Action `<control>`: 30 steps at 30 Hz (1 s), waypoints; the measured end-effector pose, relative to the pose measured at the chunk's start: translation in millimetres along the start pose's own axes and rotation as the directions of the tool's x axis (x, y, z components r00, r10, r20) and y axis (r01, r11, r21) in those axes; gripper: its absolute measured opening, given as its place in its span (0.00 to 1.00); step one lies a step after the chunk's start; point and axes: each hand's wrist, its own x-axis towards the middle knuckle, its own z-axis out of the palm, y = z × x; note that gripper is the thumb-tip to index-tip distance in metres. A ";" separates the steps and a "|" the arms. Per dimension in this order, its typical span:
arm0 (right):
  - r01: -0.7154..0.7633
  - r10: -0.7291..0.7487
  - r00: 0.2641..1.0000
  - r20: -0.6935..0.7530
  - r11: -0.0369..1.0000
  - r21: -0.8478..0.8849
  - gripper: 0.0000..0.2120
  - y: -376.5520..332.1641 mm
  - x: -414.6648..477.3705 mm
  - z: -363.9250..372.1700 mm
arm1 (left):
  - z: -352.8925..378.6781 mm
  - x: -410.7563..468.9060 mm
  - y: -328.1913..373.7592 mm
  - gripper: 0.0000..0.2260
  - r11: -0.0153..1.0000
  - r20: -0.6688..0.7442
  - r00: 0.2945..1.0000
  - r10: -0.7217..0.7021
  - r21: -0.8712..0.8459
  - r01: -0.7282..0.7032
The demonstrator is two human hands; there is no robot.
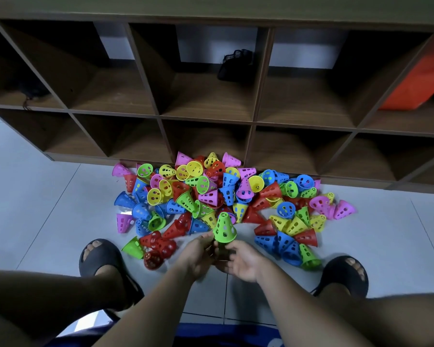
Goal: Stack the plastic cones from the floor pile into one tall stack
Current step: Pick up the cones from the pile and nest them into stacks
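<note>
A big pile of perforated plastic cones [223, 194], in pink, yellow, green, blue and red, lies on the floor in front of me. One green cone [224, 227] stands upright, point up, above my hands at the pile's near edge. My left hand [198, 256] holds it from the left with fingers curled at its rim. My right hand [243, 261] cups it from below on the right, fingers bent round the base. What sits under the green cone is hidden in shadow between the hands.
A dark wooden cubby shelf [253, 121] stands right behind the pile. A black mesh bag [233, 65] lies in an upper cubby and an orange item [416, 81] at the far right. My feet in black slippers [103, 259] flank the hands on pale floor tiles.
</note>
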 end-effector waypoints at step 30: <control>0.142 -0.642 0.737 -0.211 0.452 -0.881 0.18 2.7 17.7 11.5 | -88.7 7.9 1.6 0.07 0.781 -0.329 0.866 0.376 0.615 -0.105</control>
